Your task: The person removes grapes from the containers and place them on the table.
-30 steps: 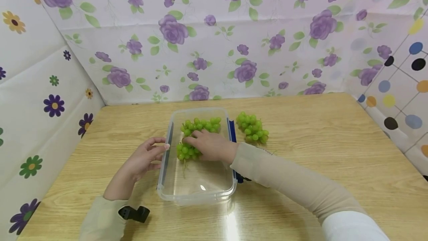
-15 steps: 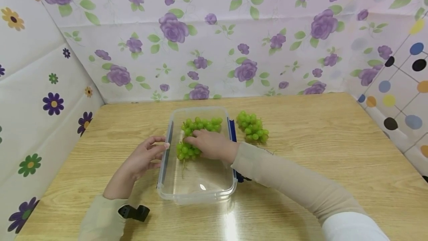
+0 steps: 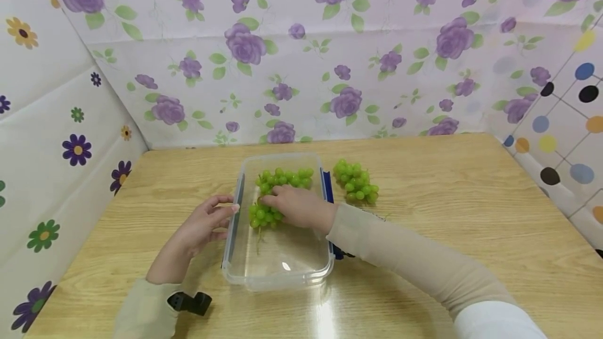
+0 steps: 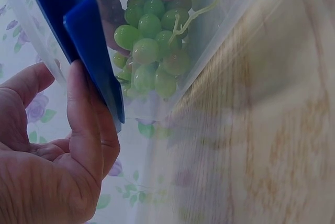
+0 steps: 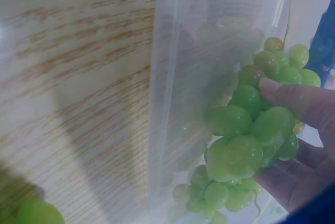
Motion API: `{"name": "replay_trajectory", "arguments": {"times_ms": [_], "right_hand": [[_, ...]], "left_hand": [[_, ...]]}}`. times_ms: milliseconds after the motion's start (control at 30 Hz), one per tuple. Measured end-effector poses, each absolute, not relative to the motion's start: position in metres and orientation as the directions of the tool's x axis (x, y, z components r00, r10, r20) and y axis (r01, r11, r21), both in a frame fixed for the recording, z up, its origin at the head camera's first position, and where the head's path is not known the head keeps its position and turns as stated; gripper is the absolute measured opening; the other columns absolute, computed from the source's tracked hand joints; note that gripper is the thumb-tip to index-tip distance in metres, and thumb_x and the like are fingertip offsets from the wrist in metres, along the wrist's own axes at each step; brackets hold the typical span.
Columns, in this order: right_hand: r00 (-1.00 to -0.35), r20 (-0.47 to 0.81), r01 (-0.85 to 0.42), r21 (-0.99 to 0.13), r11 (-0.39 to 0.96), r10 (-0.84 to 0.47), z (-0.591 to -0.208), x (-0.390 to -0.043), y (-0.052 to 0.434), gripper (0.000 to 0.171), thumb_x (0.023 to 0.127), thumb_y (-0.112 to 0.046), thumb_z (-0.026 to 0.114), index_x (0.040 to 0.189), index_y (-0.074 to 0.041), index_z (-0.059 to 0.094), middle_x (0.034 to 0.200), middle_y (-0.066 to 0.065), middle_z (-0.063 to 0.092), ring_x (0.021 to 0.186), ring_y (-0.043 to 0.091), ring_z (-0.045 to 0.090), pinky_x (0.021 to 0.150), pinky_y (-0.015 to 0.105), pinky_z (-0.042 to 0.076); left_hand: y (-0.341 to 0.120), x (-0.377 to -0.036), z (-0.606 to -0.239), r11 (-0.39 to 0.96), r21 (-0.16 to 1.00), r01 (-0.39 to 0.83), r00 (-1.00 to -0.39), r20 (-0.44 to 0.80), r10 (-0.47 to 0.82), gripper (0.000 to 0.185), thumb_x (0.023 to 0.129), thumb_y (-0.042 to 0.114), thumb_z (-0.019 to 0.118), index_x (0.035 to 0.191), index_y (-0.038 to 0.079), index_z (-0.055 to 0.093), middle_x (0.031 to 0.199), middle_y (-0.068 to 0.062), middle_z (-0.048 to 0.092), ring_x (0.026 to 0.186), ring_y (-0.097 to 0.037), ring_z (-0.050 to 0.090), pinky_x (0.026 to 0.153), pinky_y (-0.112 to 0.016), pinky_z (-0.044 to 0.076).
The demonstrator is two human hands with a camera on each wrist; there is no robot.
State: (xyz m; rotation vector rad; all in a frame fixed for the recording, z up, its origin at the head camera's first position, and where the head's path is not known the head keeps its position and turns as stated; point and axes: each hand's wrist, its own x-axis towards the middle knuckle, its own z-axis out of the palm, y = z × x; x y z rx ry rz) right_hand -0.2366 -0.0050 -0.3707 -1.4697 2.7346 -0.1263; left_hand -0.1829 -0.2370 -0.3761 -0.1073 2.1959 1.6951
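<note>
Wooden table [image 3: 447, 224], floral backdrop. L hand [image 3: 200, 226] – fingers straight, steadied clear container [image 3: 278, 276] at 9 o'clock. R hand [image 3: 299, 205] curled round grape bunch [image 3: 261, 214] inside it – prob. soft, bruisable, best lifted by stem. Spare bunch [image 3: 356, 181] at 1 o'clock.

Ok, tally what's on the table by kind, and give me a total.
Bunches of green grapes: 2, one in the container under the right hand at, one on the table
Clear plastic container: 1, with the left hand at its side
Total: 3
</note>
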Motion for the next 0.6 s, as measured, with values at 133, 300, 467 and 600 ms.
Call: {"name": "replay_trajectory", "arguments": {"times_ms": [133, 300, 467, 600], "right_hand": [[-0.553, 0.013, -0.831, -0.087, 0.55, -0.833, -0.3705, -0.2361, -0.0049, 0.047, 0.087, -0.01, 0.069, 0.131, -0.015, 0.055, 0.112, 0.006, 0.062, 0.098, 0.019, 0.061, 0.081, 0.026, 0.052], [-0.548, 0.015, -0.834, -0.08, 0.545, -0.836, -0.3712, -0.2363, -0.005, 0.048, 0.087, -0.01, 0.069, 0.132, -0.015, 0.055, 0.113, 0.006, 0.062, 0.099, 0.018, 0.061, 0.082, 0.027, 0.052], [-0.54, 0.027, -0.839, -0.093, 0.536, -0.841, -0.371, -0.2358, -0.0042, 0.047, 0.086, -0.009, 0.07, 0.131, -0.015, 0.056, 0.112, 0.006, 0.062, 0.097, 0.017, 0.061, 0.081, 0.026, 0.052], [-0.539, 0.039, -0.84, -0.103, 0.533, -0.842, -0.3697, -0.2345, -0.0039, 0.045, 0.088, -0.009, 0.068, 0.131, -0.014, 0.056, 0.111, 0.006, 0.062, 0.096, 0.017, 0.06, 0.081, 0.025, 0.052]], "left_hand": [[-0.2374, -0.1828, -0.377, 0.277, 0.92, -0.276, -0.931, -0.328, 0.161, 0.059, 0.097, 0.036, 0.053, 0.142, 0.005, 0.03, 0.109, -0.004, 0.049, 0.085, -0.012, 0.052, 0.068, -0.024, 0.051], [-0.2372, -0.1824, -0.3773, 0.276, 0.92, -0.28, -0.93, -0.331, 0.162, 0.06, 0.097, 0.037, 0.053, 0.142, 0.005, 0.03, 0.111, -0.005, 0.048, 0.086, -0.012, 0.051, 0.07, -0.025, 0.051], [-0.2373, -0.1827, -0.3775, 0.27, 0.921, -0.283, -0.93, -0.332, 0.16, 0.059, 0.097, 0.037, 0.054, 0.141, 0.005, 0.031, 0.108, -0.003, 0.049, 0.085, -0.011, 0.052, 0.067, -0.023, 0.051], [-0.2375, -0.1826, -0.3775, 0.268, 0.922, -0.281, -0.931, -0.329, 0.157, 0.058, 0.097, 0.037, 0.054, 0.14, 0.005, 0.032, 0.107, -0.003, 0.049, 0.084, -0.011, 0.053, 0.066, -0.022, 0.051]]}}
